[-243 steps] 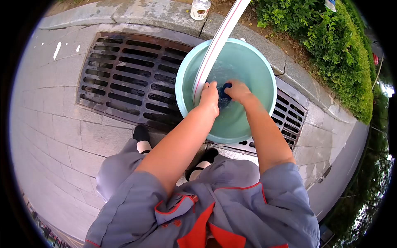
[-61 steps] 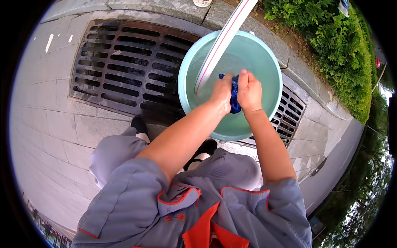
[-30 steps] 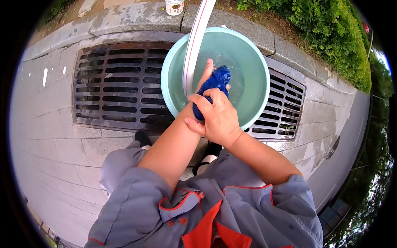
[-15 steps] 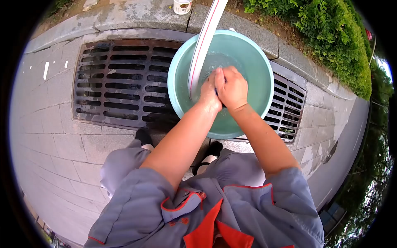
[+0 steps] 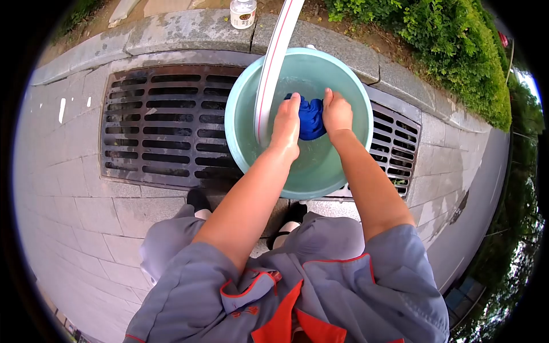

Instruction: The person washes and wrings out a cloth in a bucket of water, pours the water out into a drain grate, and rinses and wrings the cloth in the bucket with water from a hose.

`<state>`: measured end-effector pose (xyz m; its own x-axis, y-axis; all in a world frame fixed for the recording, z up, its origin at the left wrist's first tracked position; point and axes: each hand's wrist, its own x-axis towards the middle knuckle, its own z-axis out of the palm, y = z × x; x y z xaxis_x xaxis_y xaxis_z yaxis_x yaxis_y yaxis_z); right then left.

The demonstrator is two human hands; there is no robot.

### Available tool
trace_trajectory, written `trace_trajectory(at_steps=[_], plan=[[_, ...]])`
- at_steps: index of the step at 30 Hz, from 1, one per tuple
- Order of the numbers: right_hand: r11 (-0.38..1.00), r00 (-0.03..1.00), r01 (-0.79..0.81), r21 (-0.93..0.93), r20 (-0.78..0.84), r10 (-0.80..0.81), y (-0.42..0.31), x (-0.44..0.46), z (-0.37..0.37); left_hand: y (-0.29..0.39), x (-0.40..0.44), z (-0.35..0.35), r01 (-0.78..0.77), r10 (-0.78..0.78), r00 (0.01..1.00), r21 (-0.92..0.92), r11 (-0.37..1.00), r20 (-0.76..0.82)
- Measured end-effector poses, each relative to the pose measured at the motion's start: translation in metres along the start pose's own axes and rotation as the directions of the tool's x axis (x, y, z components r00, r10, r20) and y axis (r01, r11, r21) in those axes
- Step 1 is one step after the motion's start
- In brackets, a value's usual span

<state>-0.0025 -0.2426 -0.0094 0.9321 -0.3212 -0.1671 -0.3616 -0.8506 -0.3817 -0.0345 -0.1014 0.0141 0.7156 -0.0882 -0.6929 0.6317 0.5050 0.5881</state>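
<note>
A crumpled wet blue cloth [image 5: 311,119] is stretched between my two hands, above the water in a pale green basin [image 5: 355,86]. My left hand [image 5: 285,124] grips its left end, thumb upward. At the other end, my right hand [image 5: 337,112] is closed round the cloth. Just left of my left hand, a white flat hose [image 5: 271,71] with a red stripe runs down into the basin. Its lower end lies against the basin's inner left side.
Beneath the basin lies a metal drain grate [image 5: 166,123], showing on both sides. A stone kerb [image 5: 189,33] runs behind it, with a white labelled container [image 5: 243,14] on top. Green shrubs [image 5: 440,51] grow at the back right. Grey paving [image 5: 63,154] spreads to the left.
My hands were clasped together over the cloth. They have moved apart, and the blue cloth now shows between them.
</note>
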Motion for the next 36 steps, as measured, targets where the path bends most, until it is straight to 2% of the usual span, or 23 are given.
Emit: trace_trajectory(at_steps=[2,4,5,7,9,12,13,14,15,17,18,21,24,25,26,28,29,30,31,32,33,34,36], plan=[[0.998,0.998,0.054,-0.039,-0.023,-0.055,0.008,-0.004,0.004,0.01,-0.009,0.003,0.075,-0.071,0.991,0.035,0.997,-0.111],[0.989,0.99,0.139,-0.053,0.003,-0.139,0.006,-0.02,0.004,0.007,-0.002,-0.001,0.07,-0.065,0.987,0.028,0.997,-0.149],[0.963,0.969,0.239,-0.126,0.093,-0.228,0.01,-0.031,0.016,0.004,0.0,-0.003,0.063,-0.059,0.986,0.019,0.998,-0.157],[0.852,0.819,0.39,-0.349,0.554,-0.148,0.006,-0.046,0.037,-0.003,0.001,-0.006,0.054,-0.051,0.983,0.01,0.999,-0.176],[0.83,0.683,0.422,-0.365,0.73,-0.026,0.011,-0.048,0.057,-0.001,-0.005,-0.004,0.067,-0.058,0.975,0.033,0.997,-0.214],[0.831,0.587,0.384,-0.403,0.801,0.117,0.017,-0.014,0.083,-0.008,0.001,-0.009,0.042,-0.026,0.976,0.07,0.997,-0.217],[0.943,0.63,0.103,-0.316,0.754,0.184,0.016,-0.01,0.079,-0.005,-0.003,-0.009,0.064,-0.053,0.975,0.04,0.997,-0.218],[0.966,0.647,-0.179,-0.188,0.717,0.26,0.016,-0.007,0.076,-0.001,-0.006,-0.009,0.086,-0.081,0.972,0.009,0.996,-0.222],[0.895,0.633,-0.444,-0.035,0.695,0.341,0.007,-0.011,0.064,0.001,-0.006,-0.006,0.104,-0.095,0.95,0.014,0.994,-0.297],[0.634,0.666,-0.65,0.418,0.716,0.211,-0.017,-0.025,0.002,-0.018,0.014,-0.019,0.132,-0.168,0.974,-0.229,0.965,-0.149],[0.58,0.685,-0.641,0.502,0.716,0.138,-0.02,-0.03,-0.027,-0.024,0.021,-0.023,0.154,-0.189,0.98,-0.348,0.925,-0.067],[0.371,0.736,-0.612,0.698,0.675,-0.055,-0.029,-0.064,-0.112,-0.004,0.006,-0.009,0.243,-0.305,0.949,-0.436,0.866,-0.075],[0.161,0.8,-0.539,0.827,0.562,-0.21,-0.024,-0.099,-0.166,0.011,-0.004,0.003,0.202,-0.337,0.922,-0.504,0.84,-0.192],[0.105,0.809,-0.531,0.841,0.54,-0.233,-0.021,-0.108,-0.17,0.002,0.01,-0.003,0.221,-0.327,0.933,-0.484,0.847,-0.148],[0.048,0.818,-0.522,0.852,0.516,-0.254,-0.02,-0.115,-0.172,-0.009,0.02,-0.007,0.216,-0.276,0.961,-0.567,0.795,-0.022],[0.222,0.889,-0.41,0.885,0.442,-0.118,-0.031,-0.128,-0.157,-0.002,0.009,-0.002,0.24,-0.125,0.969,-0.71,0.662,0.211],[0.35,0.915,-0.336,0.874,0.391,-0.1,-0.029,-0.129,-0.142,0.003,0.001,0.0,0.207,-0.027,0.965,-0.692,0.692,0.261],[0.581,0.938,-0.16,0.798,0.306,-0.162,-0.022,-0.129,-0.125,-0.002,0.006,0.0,0.222,-0.016,0.953,-0.66,0.718,0.302],[0.709,0.946,0.158,0.687,0.101,-0.308,-0.022,-0.127,-0.106,-0.009,0.013,-0.002,0.232,-0.007,0.941,-0.63,0.742,0.339],[0.747,0.872,0.455,0.485,-0.073,-0.484,-0.027,-0.127,-0.088,-0.015,0.02,-0.004,0.24,0.003,0.927,-0.598,0.765,0.375],[0.778,0.843,0.53,0.337,-0.111,-0.526,-0.046,-0.132,-0.08,-0.009,0.009,-0.002,0.352,-0.097,0.9,-0.579,0.735,0.425],[0.787,0.807,0.59,0.178,-0.141,-0.573,-0.062,-0.137,-0.072,-0.011,0.014,-0.007,0.462,-0.265,0.862,-0.455,0.761,0.432],[0.824,0.825,0.564,0.053,-0.074,-0.561,-0.07,-0.137,-0.058,-0.026,0.014,-0.016,0.423,-0.15,0.853,-0.496,0.758,0.499]])
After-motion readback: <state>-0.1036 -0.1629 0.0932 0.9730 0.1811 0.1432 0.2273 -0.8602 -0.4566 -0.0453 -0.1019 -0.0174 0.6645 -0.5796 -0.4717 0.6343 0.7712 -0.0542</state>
